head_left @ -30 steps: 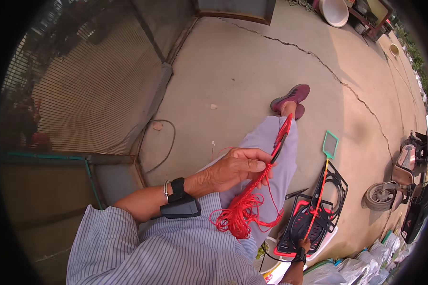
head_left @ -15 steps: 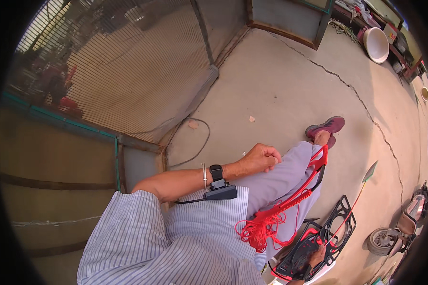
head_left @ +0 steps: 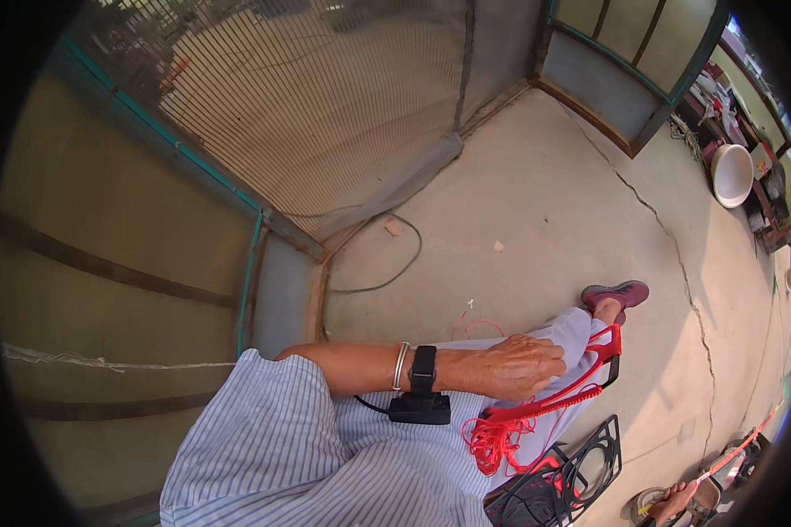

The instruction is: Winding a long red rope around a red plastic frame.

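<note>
Two bare hands in view, set well apart. Left hand [head_left: 523, 367]: back upward over the thigh, fingers curled; tips hidden, so cannot tell whether they pinch anything. Red frame [head_left: 545, 406] lies along the trousers [head_left: 540, 439], just beside that hand; the leg seems to serve as its rest. One bar is wrapped in red cord, loose cord [head_left: 499, 443] heaped at the lap end, presumably to stay within reach. Thin red thread [head_left: 483, 321] loops beyond the left wrist; its ends not traceable. Right hand [head_left: 674, 501], near the lower right edge: fingers wrapped round the handle of a swatter [head_left: 736, 451], held out sideways, which keeps it off the cord. Black frames [head_left: 613, 457] beside the thigh crowd the space between lap and right hand. Wrist box [head_left: 420, 408], strapped on the left with a lead, sits near the heap, a possible snag. Around: maroon shoe [head_left: 615, 297], cracked floor [head_left: 536, 184], dark hose [head_left: 420, 241] by the mesh screen [head_left: 325, 105], pale basin [head_left: 732, 176] farther off; scooter [head_left: 707, 494] partly blocked by swatter and hand.
</note>
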Available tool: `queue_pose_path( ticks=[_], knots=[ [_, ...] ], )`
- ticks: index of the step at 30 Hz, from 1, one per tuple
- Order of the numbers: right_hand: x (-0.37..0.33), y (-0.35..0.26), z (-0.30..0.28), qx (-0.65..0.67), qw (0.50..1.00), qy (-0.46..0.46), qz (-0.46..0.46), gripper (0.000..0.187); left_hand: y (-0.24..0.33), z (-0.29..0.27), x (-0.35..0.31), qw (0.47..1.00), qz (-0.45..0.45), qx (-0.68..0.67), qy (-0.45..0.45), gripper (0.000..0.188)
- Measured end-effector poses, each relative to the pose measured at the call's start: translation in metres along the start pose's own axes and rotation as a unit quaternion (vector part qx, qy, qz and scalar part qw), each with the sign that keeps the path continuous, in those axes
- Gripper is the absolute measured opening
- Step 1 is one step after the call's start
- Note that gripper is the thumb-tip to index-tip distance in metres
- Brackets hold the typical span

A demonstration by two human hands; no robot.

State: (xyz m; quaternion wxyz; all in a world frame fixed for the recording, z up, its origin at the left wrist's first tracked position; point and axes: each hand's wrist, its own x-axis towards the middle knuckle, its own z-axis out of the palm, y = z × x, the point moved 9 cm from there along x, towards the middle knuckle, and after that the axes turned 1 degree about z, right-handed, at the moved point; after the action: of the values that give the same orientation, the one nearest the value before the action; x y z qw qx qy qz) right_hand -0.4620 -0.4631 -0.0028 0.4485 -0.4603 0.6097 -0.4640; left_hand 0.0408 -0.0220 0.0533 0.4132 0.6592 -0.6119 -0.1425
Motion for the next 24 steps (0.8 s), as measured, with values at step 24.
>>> queue_pose_path(
  ticks=[24],
  knots=[
    [-0.237,-0.244,0.312,-0.298,0.683,-0.235,-0.624,0.026,0.047,0.05,-0.042,0.971,0.028,-0.127,-0.201,0.015]
  ],
)
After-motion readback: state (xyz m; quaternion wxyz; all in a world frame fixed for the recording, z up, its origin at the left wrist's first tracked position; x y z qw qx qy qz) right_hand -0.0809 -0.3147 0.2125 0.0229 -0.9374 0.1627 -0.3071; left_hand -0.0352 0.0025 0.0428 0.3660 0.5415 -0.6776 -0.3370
